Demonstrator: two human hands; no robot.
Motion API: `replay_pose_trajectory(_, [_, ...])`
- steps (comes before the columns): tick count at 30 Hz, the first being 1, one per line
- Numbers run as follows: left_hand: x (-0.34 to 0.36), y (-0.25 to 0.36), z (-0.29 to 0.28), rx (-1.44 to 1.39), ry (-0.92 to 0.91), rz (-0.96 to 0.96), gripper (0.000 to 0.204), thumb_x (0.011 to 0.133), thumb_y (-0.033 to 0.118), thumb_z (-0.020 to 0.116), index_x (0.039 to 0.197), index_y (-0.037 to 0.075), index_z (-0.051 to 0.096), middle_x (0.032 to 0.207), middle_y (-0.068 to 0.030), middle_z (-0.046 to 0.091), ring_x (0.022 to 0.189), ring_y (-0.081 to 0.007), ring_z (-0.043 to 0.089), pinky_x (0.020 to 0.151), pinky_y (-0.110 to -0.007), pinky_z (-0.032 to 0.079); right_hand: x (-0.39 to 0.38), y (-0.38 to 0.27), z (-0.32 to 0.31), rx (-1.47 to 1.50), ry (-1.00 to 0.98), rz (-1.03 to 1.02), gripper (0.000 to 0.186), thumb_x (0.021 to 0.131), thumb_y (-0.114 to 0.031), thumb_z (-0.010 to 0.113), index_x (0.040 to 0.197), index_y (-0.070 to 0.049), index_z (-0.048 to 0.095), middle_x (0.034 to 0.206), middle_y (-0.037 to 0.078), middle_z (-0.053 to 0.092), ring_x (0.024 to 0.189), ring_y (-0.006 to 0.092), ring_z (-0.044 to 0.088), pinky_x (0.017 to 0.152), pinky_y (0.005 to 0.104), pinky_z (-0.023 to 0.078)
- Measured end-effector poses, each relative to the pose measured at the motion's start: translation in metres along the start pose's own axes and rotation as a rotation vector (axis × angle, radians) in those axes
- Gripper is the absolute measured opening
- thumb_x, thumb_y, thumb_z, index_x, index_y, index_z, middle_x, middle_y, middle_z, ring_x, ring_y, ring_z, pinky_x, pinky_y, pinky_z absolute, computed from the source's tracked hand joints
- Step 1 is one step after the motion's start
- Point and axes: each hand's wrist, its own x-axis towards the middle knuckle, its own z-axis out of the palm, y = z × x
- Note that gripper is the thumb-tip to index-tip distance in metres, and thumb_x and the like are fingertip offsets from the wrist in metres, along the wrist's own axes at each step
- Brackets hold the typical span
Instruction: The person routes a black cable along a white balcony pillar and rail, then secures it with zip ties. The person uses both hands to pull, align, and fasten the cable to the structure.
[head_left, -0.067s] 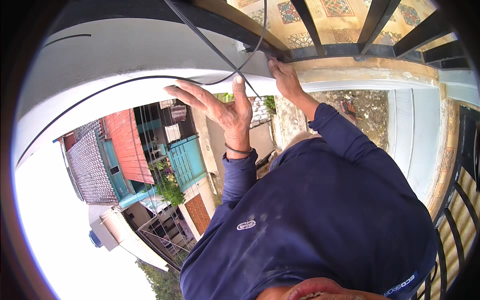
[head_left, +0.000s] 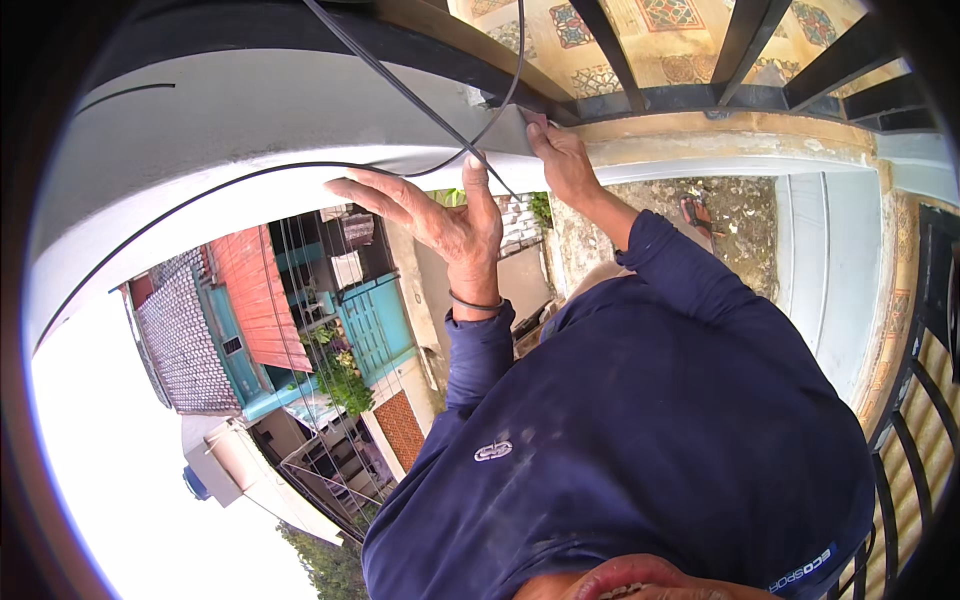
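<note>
My left hand is raised with its fingers apart, under the grey-white wall ledge. Its fingertips and thumb are right at a thin black cable running along the ledge; whether they press on it I cannot tell. A second, straighter black cable crosses the first just above the thumb. At the ledge's corner below the railing, my right hand has its fingers closed on a small reddish-brown sheet, perhaps sandpaper, mostly hidden by the fingers.
Black railing bars rise over a patterned tile floor at the top. A sandalled foot rests on rough ground below. Houses with a red roof, a teal gate and overhead wires show at the left.
My right hand has slid slightly left along the ledge's corner, and more of the reddish-brown sheet shows. My left hand keeps nearly the same place. More of the sandalled foot is visible.
</note>
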Motion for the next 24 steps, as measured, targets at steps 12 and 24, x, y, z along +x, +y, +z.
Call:
replay_pose_trajectory(12, [0.004, 0.003, 0.006, -0.002, -0.04, -0.015, 0.105, 0.098, 0.028, 0.077, 0.175, 0.027, 0.005, 0.173, -0.0338, -0.021, 0.159, -0.0574, -0.019, 0.128, -0.07, 0.016, 0.017, 0.022, 0.002, -0.064, 0.085, 0.039, 0.052, 0.118, -0.036, 0.043, 0.151, 0.003, 0.055, 0.147, 0.021, 0.062, 0.136, 0.0288, 0.058, 0.117, 0.0401, 0.042])
replay_pose_trajectory(24, [0.002, 0.007, -0.001, 0.028, -0.102, -0.106, 0.105, 0.099, 0.034, 0.076, 0.173, 0.003, 0.007, 0.173, -0.0365, -0.017, 0.16, -0.0586, -0.009, 0.128, -0.067, 0.017, 0.01, 0.032, 0.004, -0.184, 0.128, 0.004, 0.053, 0.118, -0.037, 0.044, 0.155, 0.001, 0.053, 0.141, 0.019, 0.067, 0.13, 0.0258, 0.059, 0.113, 0.0368, 0.042])
